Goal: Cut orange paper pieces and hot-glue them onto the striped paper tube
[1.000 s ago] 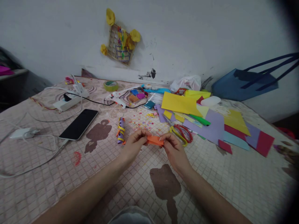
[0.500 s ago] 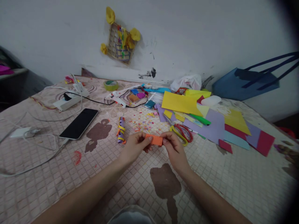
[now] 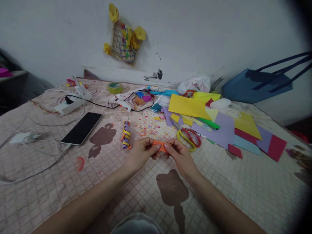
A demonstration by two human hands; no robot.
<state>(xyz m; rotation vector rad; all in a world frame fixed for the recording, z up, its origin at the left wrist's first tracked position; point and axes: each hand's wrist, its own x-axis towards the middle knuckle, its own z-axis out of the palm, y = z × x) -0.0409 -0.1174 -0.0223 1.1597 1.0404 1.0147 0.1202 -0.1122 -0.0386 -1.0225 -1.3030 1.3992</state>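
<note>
Far tablecloth edge [image 3: 102, 82] well beyond orange paper [image 3: 160, 142]

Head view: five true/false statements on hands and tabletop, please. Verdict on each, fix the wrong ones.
1. The left hand and right hand both hold the orange paper. True.
2. A cable runs to one end of the phone. True.
3. The phone lies to the right of both hands. False: it lies to their left.
4. The purple roll has a yellow strip around it. True.
5. The tape roll is in the right hand. False: it lies on the table, toward the wall.
</note>
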